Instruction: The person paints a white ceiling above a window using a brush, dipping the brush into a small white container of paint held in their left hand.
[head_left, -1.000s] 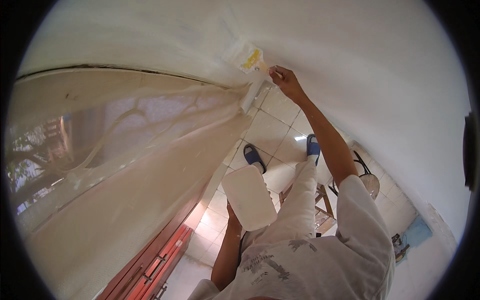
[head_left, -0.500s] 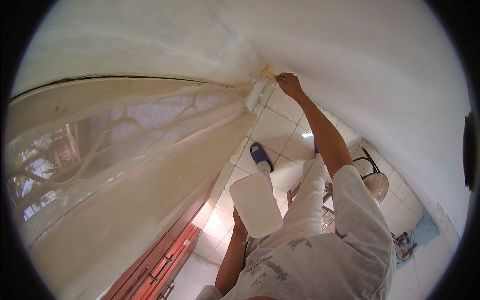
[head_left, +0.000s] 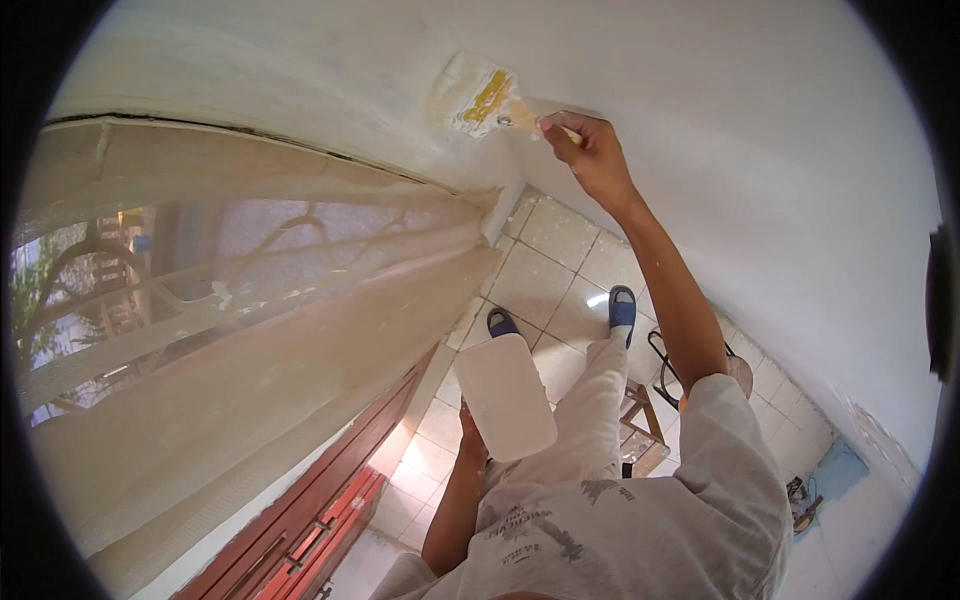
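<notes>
While the right hand (head_left: 590, 152) is raised at arm's length against the white wall (head_left: 760, 130), a paintbrush (head_left: 487, 100) is gripped by its handle in closed fingers, w/ the bristle end pointing away from the hand to its left and pressed flat on the wall. Yellow is seen on the brush head, and a paler, wet-looking patch of paint sits around the bristles. Well below that hand, near the torso, a flat white board (head_left: 505, 395) is held from underneath by the left hand (head_left: 470, 438); only the thumb side and wrist are seen, the fingers being hidden under the board, so the grip is read as closed on its lower edge. Left of both hands, a window is covered w/ translucent plastic sheeting (head_left: 240, 330), and a red-brown wooden frame (head_left: 320, 520) is seen below it. Past the board, far below, blue slippers (head_left: 622, 305) are seen on a wooden stool (head_left: 640, 430), approx. over a pale tiled floor (head_left: 545, 270). Paint-spattered light clothing is worn.
</notes>
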